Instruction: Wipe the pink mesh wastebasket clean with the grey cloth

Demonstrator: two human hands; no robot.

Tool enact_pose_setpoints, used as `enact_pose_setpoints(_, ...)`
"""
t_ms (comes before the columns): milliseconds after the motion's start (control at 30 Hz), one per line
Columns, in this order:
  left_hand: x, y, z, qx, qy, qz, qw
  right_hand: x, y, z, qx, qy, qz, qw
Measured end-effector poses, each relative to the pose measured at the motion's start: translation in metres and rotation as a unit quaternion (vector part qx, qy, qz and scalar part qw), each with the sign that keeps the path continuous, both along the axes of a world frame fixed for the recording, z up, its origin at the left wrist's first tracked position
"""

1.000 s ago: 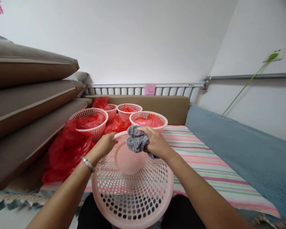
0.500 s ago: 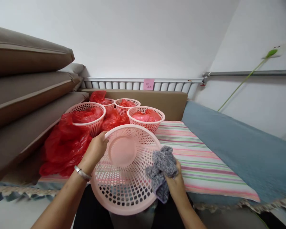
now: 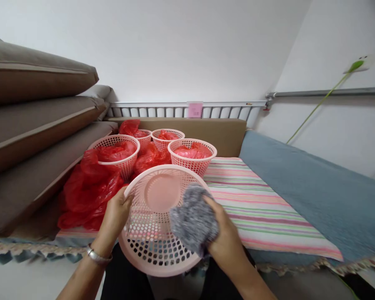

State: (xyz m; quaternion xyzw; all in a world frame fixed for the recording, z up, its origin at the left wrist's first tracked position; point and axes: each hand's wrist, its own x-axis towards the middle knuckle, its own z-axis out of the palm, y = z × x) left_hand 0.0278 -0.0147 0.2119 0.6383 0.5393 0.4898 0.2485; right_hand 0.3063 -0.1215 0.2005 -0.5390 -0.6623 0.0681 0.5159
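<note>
A pink plastic basket (image 3: 162, 270) with a perforated wall is tilted over my lap, its open mouth facing me. My left hand (image 3: 116, 213) grips its rim on the left side, fingers closed round the edge. My right hand (image 3: 226, 235) is closed on a grey speckled cloth (image 3: 193, 218), which is bunched up at the right part of the basket's opening. The cloth covers some of the inner wall, and I cannot tell whether it presses against it.
Behind stand several pink baskets (image 3: 193, 164) with red plastic bags in them. Loose red bags (image 3: 91, 189) lie at the left beside stacked brown cushions (image 3: 40, 112). A striped cloth (image 3: 262, 204) covers the seat, and a blue padded side (image 3: 300, 179) borders the right.
My right hand has moved left with the grey cloth, from the basket's right rim in over its opening. My left hand has shifted slightly left and down along the rim.
</note>
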Motion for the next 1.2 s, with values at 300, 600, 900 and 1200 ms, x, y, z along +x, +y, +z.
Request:
enact_pose_setpoints(300,-0.011,0.024,-0.031,0.027,-0.016,-0.039,0.999,0.000,0.016,0.029,0.154,-0.134,-0.091,0.975)
enact_pose_setpoints(600,-0.029,0.046,-0.066,0.064,0.035,0.043,0.996,0.010,0.067,-0.063,-0.102,0.042,-0.009,0.994)
enact_pose_setpoints(900,0.027,-0.051,-0.137,0.036,0.250,-0.032,0.967,-0.047,0.072,-0.083,-0.104,0.060,0.077,0.990)
enact_pose_setpoints(1200,0.083,0.034,-0.169,-0.111,0.308,-0.027,0.944,-0.046,0.067,-0.106,-0.169,0.108,0.048,0.979)
